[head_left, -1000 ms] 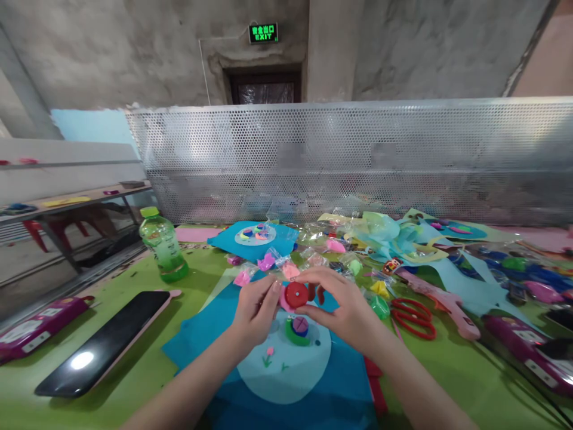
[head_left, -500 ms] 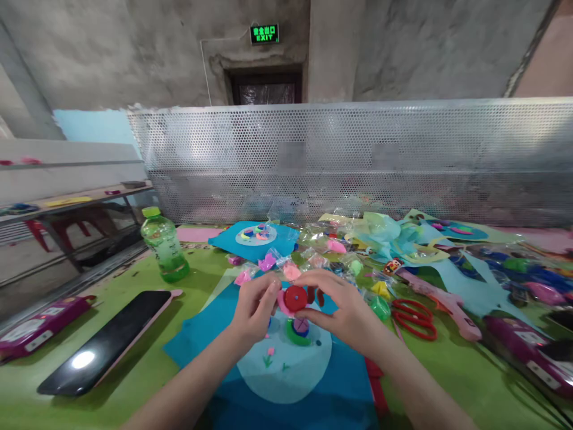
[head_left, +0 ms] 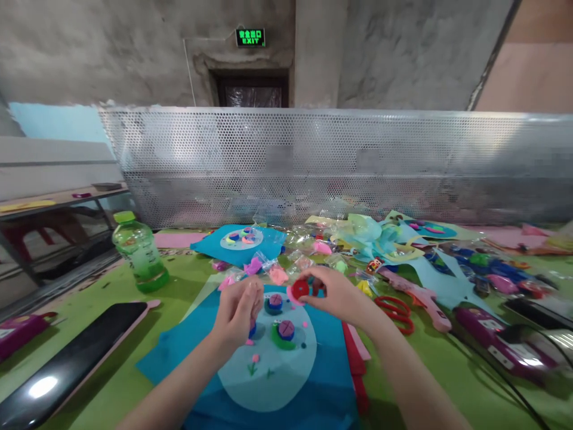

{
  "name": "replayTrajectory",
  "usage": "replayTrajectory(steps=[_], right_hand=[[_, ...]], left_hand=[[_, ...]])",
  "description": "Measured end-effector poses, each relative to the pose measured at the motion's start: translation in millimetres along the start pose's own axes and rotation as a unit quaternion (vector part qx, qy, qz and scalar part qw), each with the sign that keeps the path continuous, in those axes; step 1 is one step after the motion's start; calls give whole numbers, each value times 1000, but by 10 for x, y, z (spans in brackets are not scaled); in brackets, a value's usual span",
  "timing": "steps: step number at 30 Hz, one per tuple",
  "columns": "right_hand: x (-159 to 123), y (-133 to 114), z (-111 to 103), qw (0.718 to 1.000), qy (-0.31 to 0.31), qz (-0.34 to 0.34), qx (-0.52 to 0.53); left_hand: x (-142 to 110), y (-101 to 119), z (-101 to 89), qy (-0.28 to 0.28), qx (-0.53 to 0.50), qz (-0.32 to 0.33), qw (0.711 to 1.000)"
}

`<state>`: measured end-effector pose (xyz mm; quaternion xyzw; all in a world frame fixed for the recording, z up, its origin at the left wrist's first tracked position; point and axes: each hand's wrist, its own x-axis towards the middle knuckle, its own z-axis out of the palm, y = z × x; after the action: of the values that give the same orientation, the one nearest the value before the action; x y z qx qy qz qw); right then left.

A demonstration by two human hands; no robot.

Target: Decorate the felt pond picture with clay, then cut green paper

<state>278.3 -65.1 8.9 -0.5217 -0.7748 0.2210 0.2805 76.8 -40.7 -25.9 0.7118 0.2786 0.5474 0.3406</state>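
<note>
A red clay disc (head_left: 300,289) with a pink clay rim at its left is pinched between the thumb and fingers of my right hand (head_left: 335,294). My left hand (head_left: 239,309) is apart from it, thumb pressed to curled fingers; whatever lies between them is hidden. Beneath both hands, a pale blue paper circle (head_left: 264,388) lies on a blue sheet (head_left: 326,388). It bears a purple-and-blue clay disc on a green crescent (head_left: 283,335), another purple-and-blue disc (head_left: 274,303) and a small pink flower (head_left: 255,358) with green leaves. My left hand partly covers a blue piece.
To the left are a green bottle (head_left: 141,254) and a black phone (head_left: 76,358). Red-handled scissors (head_left: 396,313), a pink glue gun (head_left: 421,295) and a purple device (head_left: 501,337) with a cable lie right. Bagged clay (head_left: 278,274) and another blue sheet (head_left: 206,243) sit behind.
My hands have drawn apart. The left has left the red disc, which stays in my right hand. The view has turned slightly to the right, and more of the clay pieces shows.
</note>
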Motion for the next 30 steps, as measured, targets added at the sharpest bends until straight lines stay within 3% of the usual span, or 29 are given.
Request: replayTrajectory(steps=[6,10,16,23,30], right_hand=[[29,328,-130,995,-41,83,-22],[43,370,-100,994,-48,94,-9],[34,199,-68,996,-42,22,70],[-9,76,-61,986,-65,-47,144],[-13,82,-96,983,-89,-73,142]], left_hand=[[-11,15,-21,-32,94,-15,995],[52,97,1,-88,203,-32,975],[74,83,96,-200,324,-55,923],[74,101,82,-207,367,-56,905],[84,92,67,-215,365,-40,905]])
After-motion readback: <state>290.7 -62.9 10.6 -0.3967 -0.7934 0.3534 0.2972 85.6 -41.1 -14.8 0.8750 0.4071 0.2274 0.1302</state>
